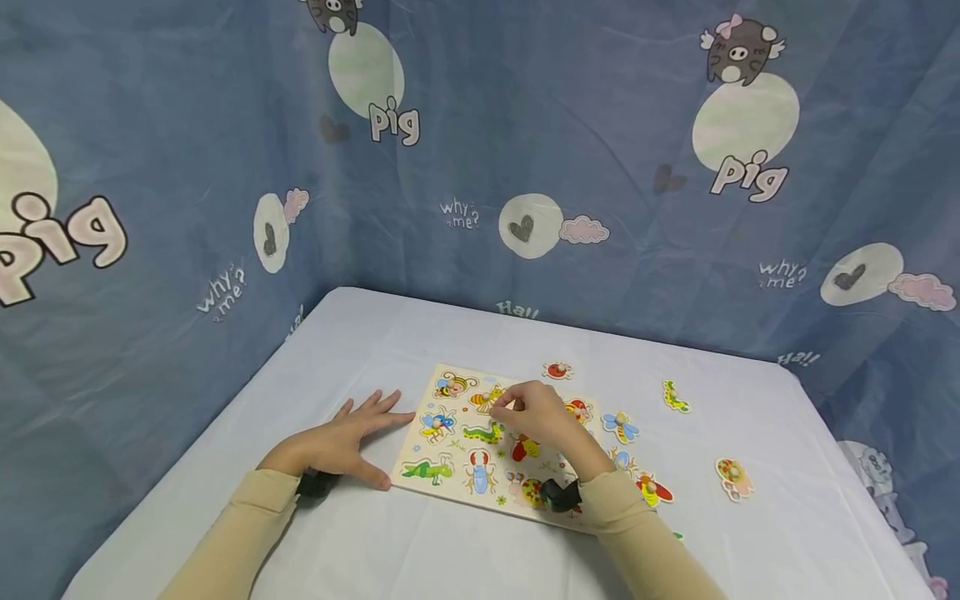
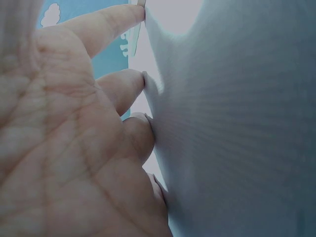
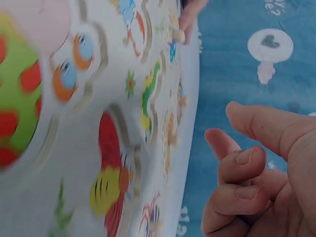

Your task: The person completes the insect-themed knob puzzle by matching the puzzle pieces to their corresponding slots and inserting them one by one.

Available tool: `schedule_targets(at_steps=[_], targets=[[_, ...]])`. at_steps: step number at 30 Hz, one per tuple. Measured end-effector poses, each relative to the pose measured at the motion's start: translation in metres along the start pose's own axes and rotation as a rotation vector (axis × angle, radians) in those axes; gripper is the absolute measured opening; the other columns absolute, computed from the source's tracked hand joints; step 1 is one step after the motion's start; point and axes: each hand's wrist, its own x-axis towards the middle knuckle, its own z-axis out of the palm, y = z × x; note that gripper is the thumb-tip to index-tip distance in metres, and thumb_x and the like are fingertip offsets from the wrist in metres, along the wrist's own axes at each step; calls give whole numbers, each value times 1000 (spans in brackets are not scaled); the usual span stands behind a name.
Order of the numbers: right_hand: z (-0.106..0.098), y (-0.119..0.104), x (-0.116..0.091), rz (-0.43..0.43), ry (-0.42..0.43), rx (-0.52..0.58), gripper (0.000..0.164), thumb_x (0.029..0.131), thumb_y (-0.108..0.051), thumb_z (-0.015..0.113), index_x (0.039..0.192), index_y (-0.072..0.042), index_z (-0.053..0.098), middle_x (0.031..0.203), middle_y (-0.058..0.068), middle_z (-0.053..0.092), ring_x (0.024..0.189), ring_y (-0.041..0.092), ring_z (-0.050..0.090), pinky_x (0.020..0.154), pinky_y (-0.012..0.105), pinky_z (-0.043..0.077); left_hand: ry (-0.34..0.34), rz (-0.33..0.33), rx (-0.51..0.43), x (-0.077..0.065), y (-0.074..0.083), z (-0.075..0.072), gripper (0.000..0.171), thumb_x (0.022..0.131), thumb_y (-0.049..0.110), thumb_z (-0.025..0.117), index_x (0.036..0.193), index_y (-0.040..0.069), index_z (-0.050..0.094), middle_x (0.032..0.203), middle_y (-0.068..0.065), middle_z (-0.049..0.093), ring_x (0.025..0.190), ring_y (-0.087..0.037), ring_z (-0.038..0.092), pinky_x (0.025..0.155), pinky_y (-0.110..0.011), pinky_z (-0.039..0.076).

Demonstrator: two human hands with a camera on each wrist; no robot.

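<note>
Mid-fitting, it seems: left hand (image 1: 343,442) spread by the lower-centre puzzle board (image 1: 453,490), right hand (image 1: 542,413) empty, loosely curled, likely needing to pinch the loose caterpillar (image 1: 676,397), frame right!

The left hand (image 2: 79,143), palm showing, fills the left side, fingertips against the shadowed table (image 2: 237,123), which glares white near the top; behind hangs blue cloth (image 2: 109,57) with a pale cloud print (image 2: 51,16).
</note>
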Motion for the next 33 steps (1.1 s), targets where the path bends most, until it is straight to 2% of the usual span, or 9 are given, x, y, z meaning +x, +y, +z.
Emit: schedule_targets(at_steps=[4, 9, 17, 22, 27, 33], targets=[[-7, 8, -5, 8, 8, 23, 15, 93, -33, 71, 97, -20, 75, 57, -1, 47, 46, 13, 41, 47, 26, 36, 10, 3, 7, -1, -1, 0, 104, 63, 57, 89, 153, 28, 44, 170, -12, 14, 156, -44, -2, 117, -73, -6], [-16, 20, -11, 14, 30, 1, 14, 93, -32, 71, 97, -19, 75, 62, 0, 56, 52, 13, 44, 51, 27, 40, 16, -5, 18, -1, -1, -2, 104, 63, 57, 89, 153, 29, 44, 170, -12, 14, 156, -44, -2, 117, -73, -7], [-39, 43, -18, 85, 77, -36, 15, 94, -31, 71, 100, -18, 75, 55, -1, 45, 47, 13, 34, 48, 26, 32, 11, -8, 3, 0, 0, 0, 104, 63, 57, 89, 153, 30, 44, 170, -12, 13, 156, -43, -3, 117, -73, -8], [-58, 64, -20, 139, 116, -42, 19, 94, -31, 70, 101, -14, 74, 60, 2, 50, 49, 14, 36, 48, 27, 34, 7, -12, -6, 1, 0, 0, 105, 63, 57, 89, 153, 30, 44, 170, -9, 12, 157, -40, -3, 118, -72, -9], [-79, 91, -23, 191, 174, -66, 25, 94, -32, 69, 104, -10, 72, 62, 2, 50, 50, 14, 39, 47, 27, 35, 1, -4, -11, 0, 1, 0, 105, 64, 56, 89, 153, 27, 43, 170, -11, 12, 156, -42, -4, 117, -72, -8], [-106, 120, -28, 264, 285, -98, 30, 95, -32, 67, 107, -5, 70, 69, 3, 52, 60, 16, 45, 53, 28, 37, 4, 0, -21, -1, 2, 0, 104, 64, 56, 89, 153, 26, 44, 170, -11, 12, 156, -42, -4, 117, -72, -9]])
